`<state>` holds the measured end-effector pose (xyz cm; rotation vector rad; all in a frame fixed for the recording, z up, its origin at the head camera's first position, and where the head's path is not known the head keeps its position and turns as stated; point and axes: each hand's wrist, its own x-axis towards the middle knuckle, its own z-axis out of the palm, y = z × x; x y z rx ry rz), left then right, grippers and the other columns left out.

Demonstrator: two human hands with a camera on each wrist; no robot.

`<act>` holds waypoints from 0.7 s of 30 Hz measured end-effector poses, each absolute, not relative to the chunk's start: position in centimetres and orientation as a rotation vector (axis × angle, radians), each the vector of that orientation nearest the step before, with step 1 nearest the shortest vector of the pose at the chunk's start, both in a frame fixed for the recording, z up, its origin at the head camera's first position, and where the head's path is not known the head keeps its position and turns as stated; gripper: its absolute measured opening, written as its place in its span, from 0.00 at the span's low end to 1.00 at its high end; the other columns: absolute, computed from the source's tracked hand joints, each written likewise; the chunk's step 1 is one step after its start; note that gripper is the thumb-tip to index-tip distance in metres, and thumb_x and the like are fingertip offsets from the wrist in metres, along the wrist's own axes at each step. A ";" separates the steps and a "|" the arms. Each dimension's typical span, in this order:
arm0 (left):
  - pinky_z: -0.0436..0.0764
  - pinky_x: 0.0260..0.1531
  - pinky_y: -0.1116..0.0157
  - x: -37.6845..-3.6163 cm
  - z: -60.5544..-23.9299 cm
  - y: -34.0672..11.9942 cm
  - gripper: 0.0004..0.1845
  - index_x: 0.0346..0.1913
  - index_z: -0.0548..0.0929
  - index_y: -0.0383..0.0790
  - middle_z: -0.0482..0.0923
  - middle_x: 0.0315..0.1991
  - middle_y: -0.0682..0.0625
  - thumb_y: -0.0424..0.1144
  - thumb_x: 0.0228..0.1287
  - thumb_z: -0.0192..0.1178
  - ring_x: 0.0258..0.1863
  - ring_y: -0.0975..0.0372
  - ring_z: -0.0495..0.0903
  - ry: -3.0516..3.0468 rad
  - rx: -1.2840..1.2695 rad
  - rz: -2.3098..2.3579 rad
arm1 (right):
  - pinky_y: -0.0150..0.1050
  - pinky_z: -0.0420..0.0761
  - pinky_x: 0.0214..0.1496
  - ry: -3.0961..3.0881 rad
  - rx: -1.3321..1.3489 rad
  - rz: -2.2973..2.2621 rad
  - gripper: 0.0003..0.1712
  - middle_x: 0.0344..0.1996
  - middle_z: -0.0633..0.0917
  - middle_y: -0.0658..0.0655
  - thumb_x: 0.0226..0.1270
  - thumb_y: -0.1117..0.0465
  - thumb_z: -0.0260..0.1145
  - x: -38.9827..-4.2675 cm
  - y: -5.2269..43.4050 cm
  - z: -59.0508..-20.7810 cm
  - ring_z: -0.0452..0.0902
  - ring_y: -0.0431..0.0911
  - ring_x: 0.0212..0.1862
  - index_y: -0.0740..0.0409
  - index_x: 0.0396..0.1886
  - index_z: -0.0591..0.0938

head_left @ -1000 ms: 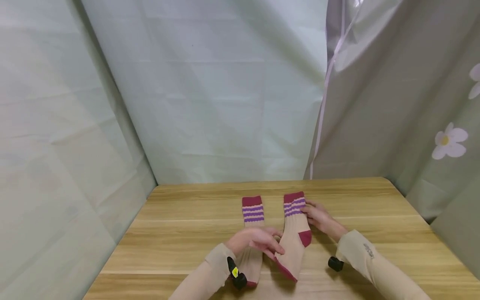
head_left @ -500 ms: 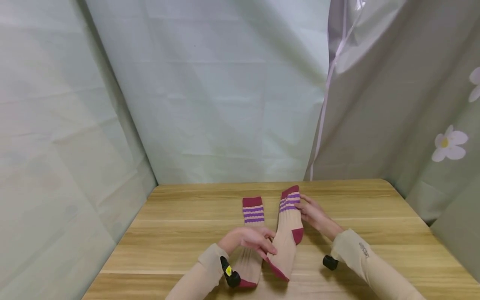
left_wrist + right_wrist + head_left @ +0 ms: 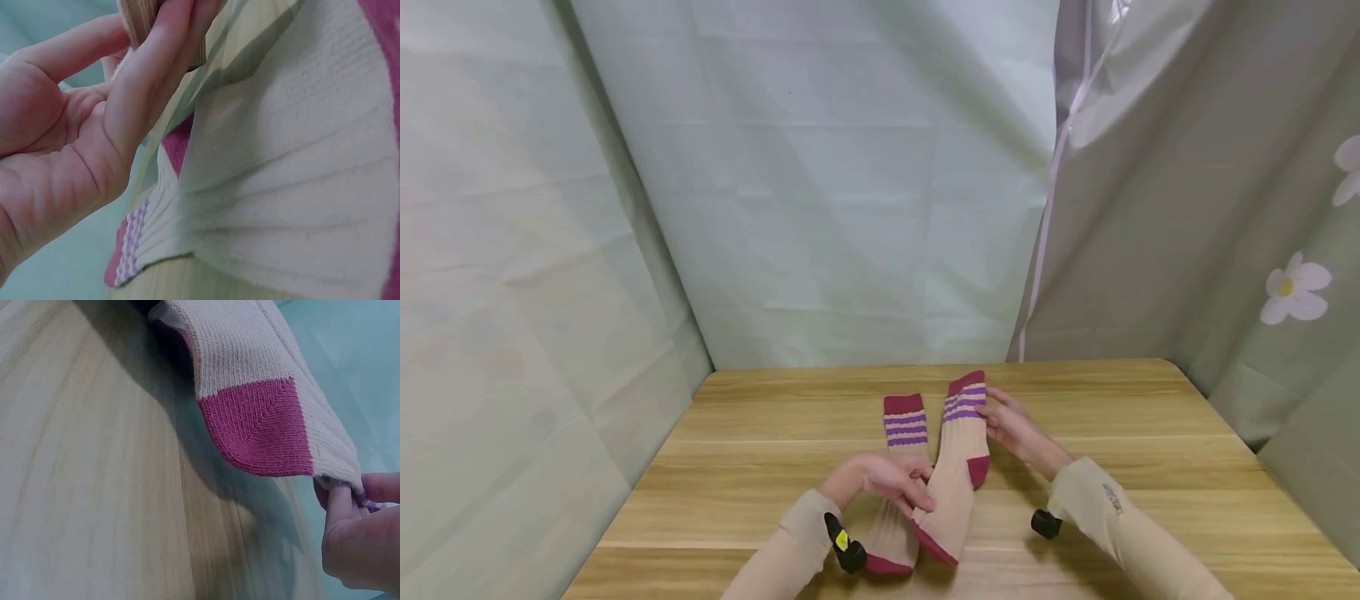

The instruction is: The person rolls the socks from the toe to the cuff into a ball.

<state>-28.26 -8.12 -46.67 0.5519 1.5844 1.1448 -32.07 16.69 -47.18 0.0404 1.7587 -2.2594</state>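
Observation:
Two beige socks with maroon cuffs, heels and toes and purple stripes are in the head view. One sock (image 3: 907, 427) lies flat on the table, partly hidden under my left forearm and hand. My left hand (image 3: 887, 482) pinches the other sock (image 3: 958, 467) at its toe end, from the left side. With thumb and fingers my right hand (image 3: 1011, 421) grips that same sock by its striped leg, just below the cuff. In the right wrist view its maroon heel (image 3: 262, 431) hangs over a shadow on the wood. The held sock's foot end overlaps the lying one.
The wooden table (image 3: 760, 467) extends to both sides of the socks. Pale curtains (image 3: 850, 183) hang behind its back edge and along the left. A grey curtain with white flowers (image 3: 1296, 287) stands at the right.
Both hands have moved left with the held sock, bringing it closer to the lying sock. Its cuff end has swung up slightly. The lying sock's cuff has stayed in place.

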 end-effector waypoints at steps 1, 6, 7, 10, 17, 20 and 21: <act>0.81 0.28 0.74 -28.3 -46.7 -8.3 0.08 0.35 0.75 0.42 0.78 0.22 0.59 0.26 0.67 0.53 0.24 0.72 0.75 1.586 0.558 1.140 | 0.33 0.82 0.44 1.751 0.036 -2.265 0.37 0.39 0.84 0.48 0.72 0.69 0.53 -32.1 16.6 -47.1 0.82 0.39 0.39 0.65 0.76 0.48; 0.81 0.29 0.74 -28.6 -47.0 -9.0 0.07 0.34 0.77 0.42 0.75 0.20 0.60 0.26 0.67 0.54 0.23 0.72 0.73 1.585 0.592 1.109 | 0.33 0.82 0.43 1.711 0.024 -2.287 0.36 0.38 0.84 0.48 0.72 0.70 0.52 -32.1 15.9 -47.3 0.83 0.39 0.39 0.65 0.75 0.50; 0.81 0.30 0.74 -28.6 -47.0 -9.2 0.08 0.34 0.77 0.43 0.74 0.19 0.60 0.26 0.67 0.54 0.23 0.73 0.73 1.582 0.593 1.105 | 0.32 0.82 0.43 1.706 0.016 -2.286 0.36 0.37 0.84 0.48 0.72 0.70 0.52 -32.1 15.8 -47.3 0.83 0.39 0.39 0.65 0.75 0.50; 0.82 0.31 0.73 -28.7 -47.2 -9.7 0.08 0.36 0.77 0.43 0.76 0.21 0.60 0.25 0.67 0.54 0.26 0.72 0.74 1.572 0.577 1.102 | 0.32 0.82 0.43 1.682 0.025 -2.299 0.35 0.37 0.85 0.48 0.72 0.70 0.53 -32.1 15.3 -47.3 0.83 0.40 0.39 0.65 0.75 0.51; 0.82 0.34 0.71 -28.9 -47.2 -10.8 0.10 0.43 0.77 0.40 0.80 0.25 0.58 0.23 0.65 0.54 0.31 0.69 0.80 1.565 0.553 1.101 | 0.32 0.81 0.44 1.619 -0.001 -2.339 0.36 0.38 0.83 0.48 0.72 0.72 0.52 -32.4 14.0 -47.1 0.82 0.39 0.39 0.66 0.75 0.49; 0.82 0.35 0.70 -29.1 -47.2 -11.1 0.11 0.44 0.77 0.40 0.81 0.26 0.57 0.22 0.64 0.54 0.31 0.69 0.80 1.560 0.564 1.089 | 0.32 0.81 0.44 1.611 -0.002 -2.341 0.35 0.38 0.83 0.47 0.73 0.71 0.50 -32.5 13.7 -47.0 0.82 0.39 0.40 0.65 0.75 0.49; 0.82 0.35 0.70 -29.1 -47.1 -11.2 0.11 0.45 0.77 0.39 0.82 0.27 0.57 0.22 0.64 0.54 0.32 0.69 0.80 1.558 0.567 1.087 | 0.32 0.81 0.44 1.613 -0.008 -2.340 0.35 0.38 0.83 0.47 0.73 0.71 0.50 -32.5 13.7 -47.0 0.82 0.39 0.40 0.65 0.75 0.50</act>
